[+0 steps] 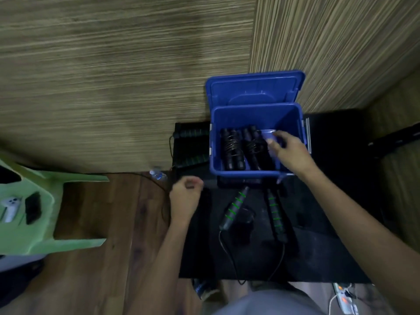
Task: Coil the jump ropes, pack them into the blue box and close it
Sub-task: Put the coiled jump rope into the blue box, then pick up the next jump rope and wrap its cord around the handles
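Note:
The blue box (293, 119) stands open on a black table, its lid (254, 88) leaning back against the wall. Two coiled jump ropes (231, 147) with black handles lie side by side in it. My right hand (287, 147) reaches into the box's right half, fingers apart, holding nothing. My left hand (185, 198) hovers left of the box's front corner, loosely curled and empty. An uncoiled jump rope with green-striped handles (275, 214) lies on the table in front of the box, its cord looping toward me. Another green-striped rope (193, 145) lies left of the box.
The black table (318, 246) sits in a corner of wood-panelled walls. A small water bottle (158, 175) lies on the floor to the left. A green plastic chair (43, 214) holds a white controller and a black device. A power strip (345, 301) lies bottom right.

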